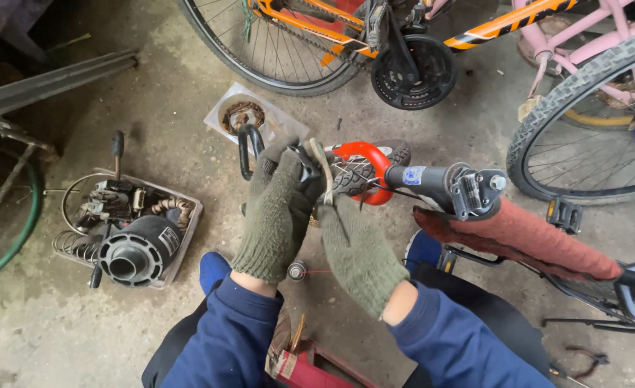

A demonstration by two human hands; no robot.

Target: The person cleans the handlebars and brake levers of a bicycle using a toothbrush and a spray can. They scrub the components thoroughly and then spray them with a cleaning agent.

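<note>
Two gloved hands meet over a small bicycle laid on its side. Left hand (pixel 274 212), in a nubbly green knit glove, is clamped around a black brake lever (pixel 249 147) and grip end, the lever's loop poking up just beyond the fingers. Right hand (pixel 357 251) pinches shut on a thin curved strip (pixel 322 169), pale and worn, standing almost upright between the two hands. Just past the grip, to the right, lie the red mudguard (pixel 364 154) and knobby little tyre (pixel 400 152), then the black stem clamp (pixel 475 190), its long axis running rightward. Well off left of the grip sits a tray of greasy parts (pixel 184 237) on rough concrete.
</note>
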